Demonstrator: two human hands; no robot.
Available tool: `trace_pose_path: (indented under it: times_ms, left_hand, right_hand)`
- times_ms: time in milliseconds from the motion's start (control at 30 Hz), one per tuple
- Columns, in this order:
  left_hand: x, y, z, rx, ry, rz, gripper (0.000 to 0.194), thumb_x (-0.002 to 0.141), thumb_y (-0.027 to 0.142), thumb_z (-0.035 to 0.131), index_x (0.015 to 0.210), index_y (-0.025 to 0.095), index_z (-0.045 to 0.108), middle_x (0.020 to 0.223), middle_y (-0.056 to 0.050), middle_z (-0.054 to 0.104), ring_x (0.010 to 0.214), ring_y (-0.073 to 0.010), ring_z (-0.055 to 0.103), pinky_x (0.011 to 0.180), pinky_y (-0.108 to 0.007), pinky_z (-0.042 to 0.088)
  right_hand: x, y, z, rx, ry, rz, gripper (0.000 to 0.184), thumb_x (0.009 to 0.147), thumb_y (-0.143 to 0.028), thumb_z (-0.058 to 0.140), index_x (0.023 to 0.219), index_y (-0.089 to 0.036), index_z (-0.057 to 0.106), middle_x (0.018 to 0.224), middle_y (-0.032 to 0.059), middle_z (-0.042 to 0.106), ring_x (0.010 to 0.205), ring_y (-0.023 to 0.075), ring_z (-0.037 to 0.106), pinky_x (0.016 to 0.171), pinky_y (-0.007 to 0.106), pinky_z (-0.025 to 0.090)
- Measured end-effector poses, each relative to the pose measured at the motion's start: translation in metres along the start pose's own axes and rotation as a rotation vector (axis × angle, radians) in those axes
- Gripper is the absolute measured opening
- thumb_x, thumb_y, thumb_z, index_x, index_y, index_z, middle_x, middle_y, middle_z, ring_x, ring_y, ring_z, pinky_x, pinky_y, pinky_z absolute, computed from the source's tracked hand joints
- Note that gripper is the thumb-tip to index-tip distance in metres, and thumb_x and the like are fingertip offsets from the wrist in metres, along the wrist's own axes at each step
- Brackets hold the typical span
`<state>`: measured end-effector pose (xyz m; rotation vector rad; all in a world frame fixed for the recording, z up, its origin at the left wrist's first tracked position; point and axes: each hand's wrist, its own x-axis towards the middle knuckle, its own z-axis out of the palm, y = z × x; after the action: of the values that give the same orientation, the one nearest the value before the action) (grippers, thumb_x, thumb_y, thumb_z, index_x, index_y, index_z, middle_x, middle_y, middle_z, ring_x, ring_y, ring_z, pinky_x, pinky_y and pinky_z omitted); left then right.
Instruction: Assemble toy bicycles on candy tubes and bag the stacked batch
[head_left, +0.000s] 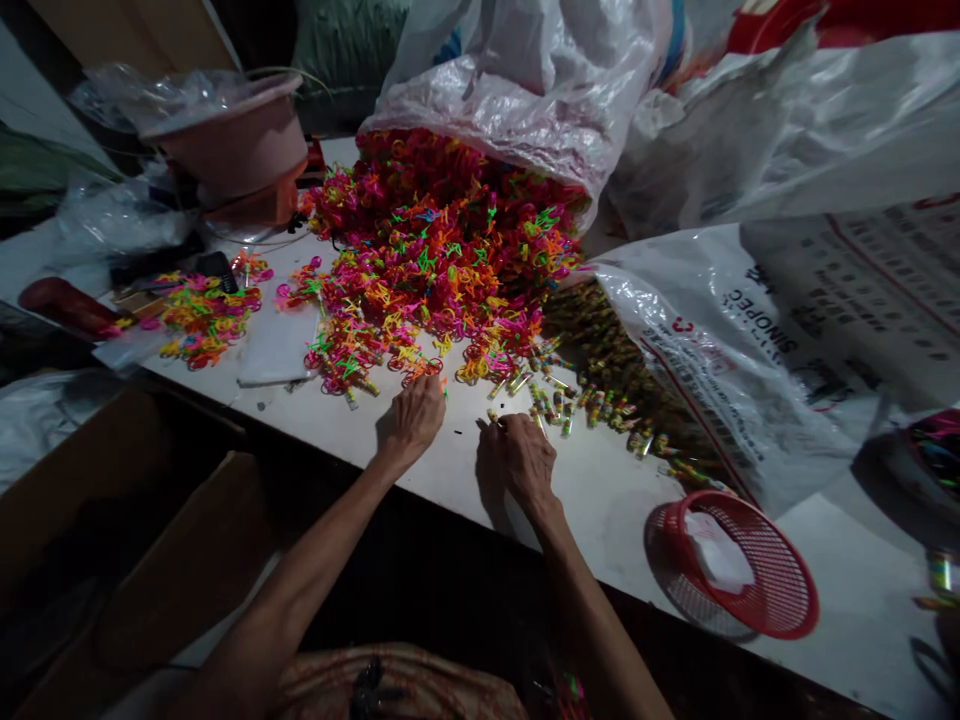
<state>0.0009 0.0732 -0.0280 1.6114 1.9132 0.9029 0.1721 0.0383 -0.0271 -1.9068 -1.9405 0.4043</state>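
Observation:
My left hand (418, 412) reaches the front edge of a heap of small bright plastic pieces (442, 270) in pink, red, yellow, orange and green. Its fingers are curled down, with an orange-green bit beside the fingertips; what they grip is hidden. Slightly to the right, my right hand (527, 455) is raised off the white table (465, 480), thumb and fingers drawn together. A small yellow-green tube (493, 415) shows at its fingertips. Several similar clear-ended little tubes (559, 405) lie just beyond the right hand, spilling from a larger pile (622, 370).
A white printed sack (720, 310) holds the tube pile, and a translucent sack (517, 90) lies behind the bright heap. A red mesh basket (780, 560) stands at right. On the left are a pink basin (232, 150), a clear plastic packet (277, 343) and a smaller bright heap (206, 320).

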Motion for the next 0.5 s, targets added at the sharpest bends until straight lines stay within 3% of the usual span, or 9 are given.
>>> trace_pose_path:
  times_ms: [100,167,233,333,500]
  left_hand:
    - [-0.009,-0.004,-0.01,-0.505,-0.038,-0.225,0.034,0.073,0.018,0.065,0.107,0.02,0.062,0.099,-0.009,0.07,0.097,-0.0237,0.065,0.087,-0.037,0.05]
    - [-0.021,-0.003,-0.016,-0.888,-0.164,-0.394,0.035,0.07,0.021,0.065,0.104,0.017,0.062,0.089,-0.008,0.071,0.082,-0.0209,0.068,0.077,-0.036,0.053]
    - [-0.034,-0.001,-0.02,-1.151,-0.277,-0.502,0.031,0.066,0.022,0.064,0.096,0.014,0.063,0.08,-0.007,0.071,0.072,-0.0191,0.068,0.071,-0.034,0.054]
    - [-0.051,0.005,-0.023,-1.266,-0.321,-0.571,0.027,0.059,0.018,0.068,0.086,0.014,0.065,0.074,-0.004,0.071,0.065,-0.0149,0.066,0.065,-0.028,0.053]
    - [-0.06,0.008,-0.026,-1.168,-0.343,-0.629,0.032,0.053,0.025,0.08,0.081,0.013,0.068,0.067,-0.003,0.071,0.056,-0.0106,0.062,0.053,-0.019,0.046]
  right_hand:
    - [-0.006,-0.004,0.001,0.531,-0.048,0.128,0.027,0.085,-0.041,0.054,0.089,-0.017,0.064,0.076,0.0047,0.064,0.069,0.0171,0.055,0.062,0.028,0.037]
    - [-0.008,-0.012,0.002,0.895,-0.109,0.227,0.035,0.077,-0.05,0.062,0.09,-0.017,0.066,0.071,0.002,0.063,0.062,0.0146,0.053,0.057,0.027,0.037]
    - [-0.009,-0.023,0.003,1.124,-0.141,0.316,0.039,0.067,-0.052,0.071,0.086,-0.018,0.068,0.068,0.0002,0.062,0.056,0.0121,0.049,0.053,0.026,0.036]
    - [-0.01,-0.034,0.002,1.228,-0.171,0.347,0.034,0.061,-0.047,0.076,0.076,-0.017,0.07,0.061,-0.0014,0.061,0.051,0.0093,0.043,0.05,0.025,0.034]
    - [-0.015,-0.036,-0.004,1.224,-0.214,0.313,0.027,0.063,-0.041,0.076,0.076,-0.017,0.074,0.056,-0.0027,0.059,0.051,0.0089,0.043,0.051,0.025,0.033]
